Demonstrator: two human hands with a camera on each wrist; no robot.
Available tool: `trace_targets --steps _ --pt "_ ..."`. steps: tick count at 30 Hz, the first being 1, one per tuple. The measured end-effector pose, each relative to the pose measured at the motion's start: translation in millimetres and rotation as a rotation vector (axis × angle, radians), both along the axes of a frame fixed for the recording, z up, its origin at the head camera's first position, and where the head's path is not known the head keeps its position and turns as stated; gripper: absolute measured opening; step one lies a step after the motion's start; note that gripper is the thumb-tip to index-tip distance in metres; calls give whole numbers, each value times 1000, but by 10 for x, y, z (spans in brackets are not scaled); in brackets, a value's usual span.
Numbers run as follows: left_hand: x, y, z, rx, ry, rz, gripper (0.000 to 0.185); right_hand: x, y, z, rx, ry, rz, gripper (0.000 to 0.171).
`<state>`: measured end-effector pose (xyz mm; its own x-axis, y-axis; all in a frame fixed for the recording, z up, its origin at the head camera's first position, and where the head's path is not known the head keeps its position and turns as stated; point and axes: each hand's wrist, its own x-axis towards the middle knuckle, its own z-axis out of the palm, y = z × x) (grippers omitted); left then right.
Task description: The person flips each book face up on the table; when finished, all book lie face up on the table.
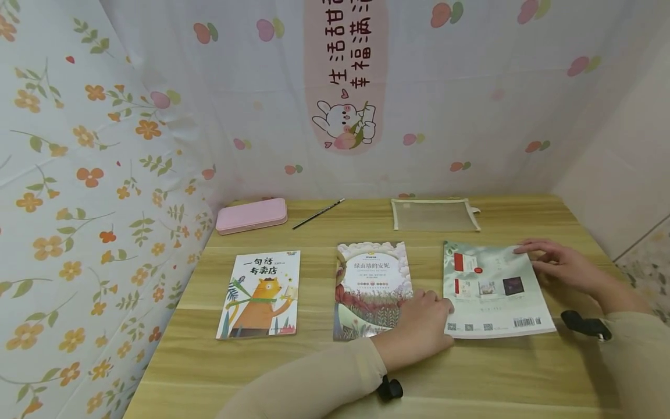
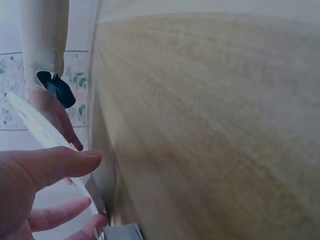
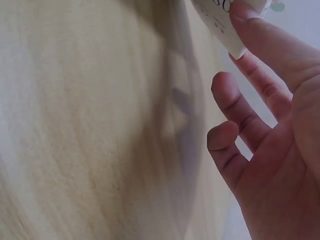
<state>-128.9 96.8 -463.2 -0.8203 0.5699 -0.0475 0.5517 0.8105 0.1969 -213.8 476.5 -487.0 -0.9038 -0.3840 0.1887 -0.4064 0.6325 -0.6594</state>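
Three books lie in a row on the wooden table (image 1: 471,372). The right one (image 1: 492,289), pale green, shows its back cover with a barcode. My left hand (image 1: 445,308) sits at its lower left edge, partly over the middle book's (image 1: 371,288) corner. In the left wrist view the thin book edge (image 2: 35,122) passes between the thumb (image 2: 60,162) and the fingers below, so my left hand (image 2: 95,185) pinches it. My right hand (image 1: 528,256) lies with straight fingers on the book's upper right corner. A fingertip (image 3: 242,12) touches the book's corner (image 3: 220,20).
An orange fox picture book (image 1: 260,295) lies at the left. A pink pencil case (image 1: 252,215), a dark pencil (image 1: 318,213) and a mesh pouch (image 1: 434,214) lie along the back edge. Flowered sheets wall in the left and back sides.
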Motion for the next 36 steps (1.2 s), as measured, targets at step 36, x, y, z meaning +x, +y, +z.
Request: trace_targets --steps 36 --pt "-77 -562 280 589 86 100 11 -101 -336 476 -171 5 -314 33"
